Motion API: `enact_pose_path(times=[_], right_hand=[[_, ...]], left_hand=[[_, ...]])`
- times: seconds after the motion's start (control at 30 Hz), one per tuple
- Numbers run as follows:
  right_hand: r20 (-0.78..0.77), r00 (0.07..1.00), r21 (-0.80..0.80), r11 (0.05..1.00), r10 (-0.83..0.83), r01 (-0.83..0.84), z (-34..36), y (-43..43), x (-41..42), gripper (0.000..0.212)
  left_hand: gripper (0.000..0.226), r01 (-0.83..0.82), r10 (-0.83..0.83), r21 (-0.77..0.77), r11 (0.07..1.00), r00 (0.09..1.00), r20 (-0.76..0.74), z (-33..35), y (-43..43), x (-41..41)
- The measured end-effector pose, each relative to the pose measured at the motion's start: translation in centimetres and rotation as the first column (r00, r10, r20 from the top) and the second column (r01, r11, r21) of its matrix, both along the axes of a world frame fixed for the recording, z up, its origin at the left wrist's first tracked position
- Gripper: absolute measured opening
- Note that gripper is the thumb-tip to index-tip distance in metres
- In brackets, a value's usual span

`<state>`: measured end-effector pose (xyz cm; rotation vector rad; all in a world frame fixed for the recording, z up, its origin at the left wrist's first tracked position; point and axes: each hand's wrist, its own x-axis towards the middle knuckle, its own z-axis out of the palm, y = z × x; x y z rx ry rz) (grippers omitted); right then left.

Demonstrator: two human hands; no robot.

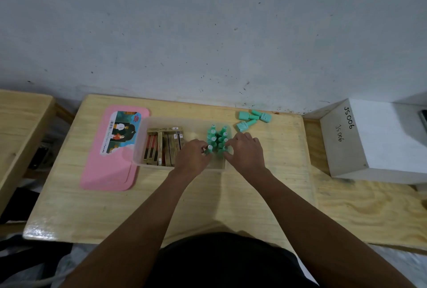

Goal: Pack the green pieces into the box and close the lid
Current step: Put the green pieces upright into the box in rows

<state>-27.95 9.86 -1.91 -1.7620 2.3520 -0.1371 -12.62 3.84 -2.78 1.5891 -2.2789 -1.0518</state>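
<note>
Clear box (141, 149) on worktop (231, 195), part-filled.
Left hand (193, 157) and right hand (246, 151) each pinch upright green bottles (217, 139) in its right end; brown cartons (161, 149) fill the left. Three more bottles (250, 120) lie beyond; pink lid (108, 167) lies left, white block (369, 139) right.

Light reads even and soft to me, moderately bright, slightly cool. Faint glare shows on the near left corner of the wooden table (39, 232). I note short soft shadows under the forearms. Wide-angle bending curves the table edges. Corners look smeared; small print on the pink lid (108, 160) is unreadable.
</note>
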Motion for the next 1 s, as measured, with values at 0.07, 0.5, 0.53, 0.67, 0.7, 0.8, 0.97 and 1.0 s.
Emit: enact_pose_path(times=[0.07, 0.5, 0.53, 0.67, 0.7, 0.8, 0.97, 1.0], right_hand=[[0.009, 1.0, 0.0, 1.0, 0.001, -0.001, 0.0, 0.0, -0.1, 0.031], [0.079, 0.997, -0.023, 0.999, 0.025, -0.023, 0.1, 0.3, -0.7, 0.028], [0.081, 0.997, -0.024, 1.0, 0.018, -0.017, 0.1, 0.4, -0.7, 0.028], [0.092, 0.996, -0.023, 1.0, 0.019, -0.017, 0.2, 0.4, -0.7, 0.027], [0.097, 0.995, -0.022, 1.0, 0.011, -0.009, 0.1, 0.4, -0.7, 0.027], [0.12, 0.993, -0.021, 0.999, -0.023, 0.026, 0.0, 0.5, -0.7, 0.027], [0.14, 0.989, -0.036, 0.998, -0.044, 0.05, -0.1, 0.8, -0.5, 0.029], [0.147, 0.988, -0.042, 0.998, -0.043, 0.049, -0.1, 0.9, -0.5, 0.029]], left_hand=[[0.018, 0.008, -0.007, -0.012, 1.0, 1.0, 0.011, -0.3, 0.0, -0.2], [0.015, -0.055, 0.057, 0.04, 0.998, 0.997, -0.06, -1.4, 0.4, -0.9], [0.015, -0.058, 0.06, 0.042, 0.997, 0.996, -0.061, -1.4, 0.5, -1.0], [0.014, -0.075, 0.077, 0.032, 0.997, 0.995, -0.066, -1.5, 0.4, -1.1], [0.014, -0.082, 0.084, 0.027, 0.996, 0.994, -0.066, -1.5, 0.5, -1.1], [0.016, -0.09, 0.091, 0.014, 0.996, 0.993, -0.069, -1.5, 0.6, -1.2], [0.017, -0.091, 0.092, 0.024, 0.996, 0.994, -0.066, -1.4, 0.6, -1.2], [0.017, -0.09, 0.092, 0.028, 0.996, 0.994, -0.064, -1.5, 0.6, -1.2]])
